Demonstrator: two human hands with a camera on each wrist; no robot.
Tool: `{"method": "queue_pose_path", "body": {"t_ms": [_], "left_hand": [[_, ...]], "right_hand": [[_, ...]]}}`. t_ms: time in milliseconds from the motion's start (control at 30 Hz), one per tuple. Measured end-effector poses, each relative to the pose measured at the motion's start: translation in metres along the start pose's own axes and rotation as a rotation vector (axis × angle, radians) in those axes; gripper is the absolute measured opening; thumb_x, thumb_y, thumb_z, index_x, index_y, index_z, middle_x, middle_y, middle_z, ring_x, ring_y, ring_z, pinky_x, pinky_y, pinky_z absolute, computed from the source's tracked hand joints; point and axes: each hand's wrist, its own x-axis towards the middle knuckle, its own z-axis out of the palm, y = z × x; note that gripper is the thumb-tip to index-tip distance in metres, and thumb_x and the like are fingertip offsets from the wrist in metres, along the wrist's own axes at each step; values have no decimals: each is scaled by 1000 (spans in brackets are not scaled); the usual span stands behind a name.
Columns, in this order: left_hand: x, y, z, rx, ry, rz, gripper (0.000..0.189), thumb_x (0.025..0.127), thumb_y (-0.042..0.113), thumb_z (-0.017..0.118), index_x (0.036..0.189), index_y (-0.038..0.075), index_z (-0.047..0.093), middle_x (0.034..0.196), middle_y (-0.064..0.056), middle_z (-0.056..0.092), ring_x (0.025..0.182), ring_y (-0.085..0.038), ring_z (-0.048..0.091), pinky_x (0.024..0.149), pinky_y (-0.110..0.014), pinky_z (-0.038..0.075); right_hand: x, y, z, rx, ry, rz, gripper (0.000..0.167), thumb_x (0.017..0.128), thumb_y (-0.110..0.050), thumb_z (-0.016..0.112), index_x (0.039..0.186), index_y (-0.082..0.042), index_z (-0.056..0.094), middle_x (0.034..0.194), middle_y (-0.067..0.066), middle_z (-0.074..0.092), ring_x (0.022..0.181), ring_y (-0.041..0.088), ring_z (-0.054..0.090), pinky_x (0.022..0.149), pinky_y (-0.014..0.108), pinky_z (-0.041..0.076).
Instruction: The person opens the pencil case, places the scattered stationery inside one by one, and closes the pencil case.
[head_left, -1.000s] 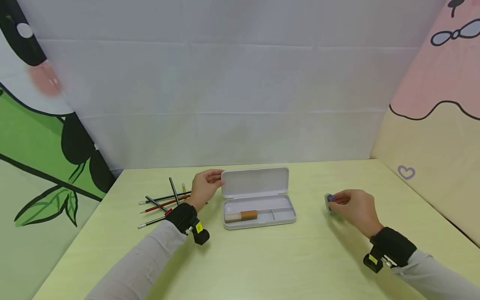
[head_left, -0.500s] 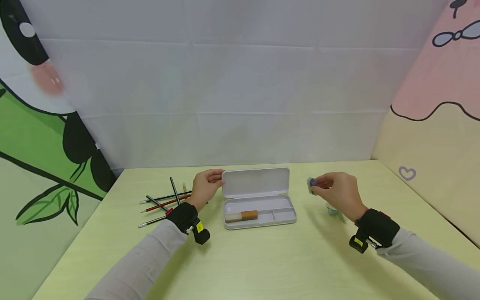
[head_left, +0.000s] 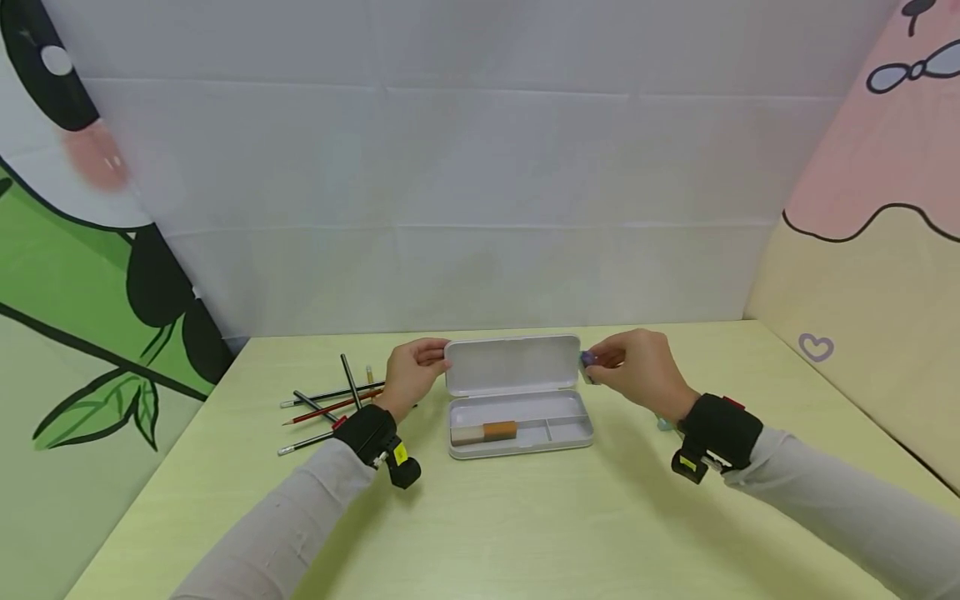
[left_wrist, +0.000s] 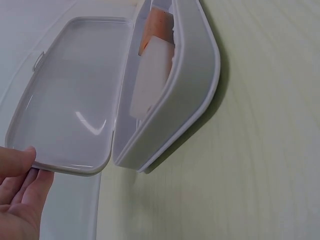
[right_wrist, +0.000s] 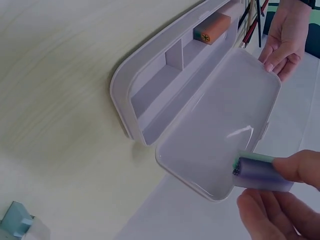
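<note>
A white pencil case [head_left: 457,450] stands with its lid [head_left: 512,367] raised. My left hand [head_left: 411,375] pinches the lid's left edge between thumb and fingers, seen closely in the left wrist view. My right hand [head_left: 645,371] holds a small purple and green block, apparently an eraser [right_wrist: 257,172], between thumb and fingers, off the table beside the lid's right edge. Inside the case, in the long front compartment, lies a white and orange eraser [head_left: 498,431]. A divider separates it from the smaller compartment at right.
Several pencils [head_left: 322,411] lie crossed in a pile on the left, partly behind my left wrist. A teal and white small object [right_wrist: 17,220] rests on the table at right, mostly hidden by my right wrist in the head view. A white cloth wall [head_left: 480,208] rises behind the table.
My right hand has lifted the purple and green eraser off the right of the table and carried it left to the lid. The left hand has stayed on the lid.
</note>
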Motion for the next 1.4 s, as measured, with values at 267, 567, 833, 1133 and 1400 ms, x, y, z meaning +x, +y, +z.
{"method": "queue_pose_path", "body": {"t_ms": [267, 567, 833, 1133, 1400], "left_hand": [[-1, 1, -1, 1, 4, -7, 29, 97, -10, 69, 126, -11, 70, 121, -29, 73, 116, -41, 71, 92, -31, 64], [0, 0, -1, 3, 8, -8, 29, 97, -11, 69, 126, -11, 70, 120, -29, 73, 114, -41, 71, 91, -32, 64], [0, -1, -1, 2, 13, 5, 28, 96, -11, 69, 124, -12, 70, 119, -29, 74, 113, -40, 72, 91, -31, 64], [0, -1, 0, 8, 15, 16, 27, 96, -12, 69, 123, -13, 70, 118, -30, 74, 113, -41, 72, 89, -30, 64], [1, -3, -1, 4, 7, 15, 28, 97, -11, 69, 124, -12, 70, 119, -30, 73, 115, -42, 71, 91, -33, 64]], "right_hand": [[8, -6, 7, 17, -78, -72, 14, 85, 2, 82, 97, 7, 81, 83, 12, 79, 75, 24, 76, 64, 25, 57], [18, -15, 23, 2, -202, -164, 11, 84, 5, 82, 95, 6, 83, 82, 9, 79, 72, 16, 72, 65, 28, 60], [20, -21, 37, 3, -301, -268, 9, 84, 8, 80, 93, 6, 82, 81, 7, 78, 68, 9, 67, 65, 23, 59], [23, -22, 56, -146, -386, -359, 6, 84, 7, 81, 84, 1, 81, 73, 0, 71, 66, 5, 51, 60, 16, 47], [26, -20, 72, -252, -392, -466, 9, 81, 8, 83, 79, 0, 80, 69, -1, 68, 64, 6, 46, 59, 17, 41]]}}
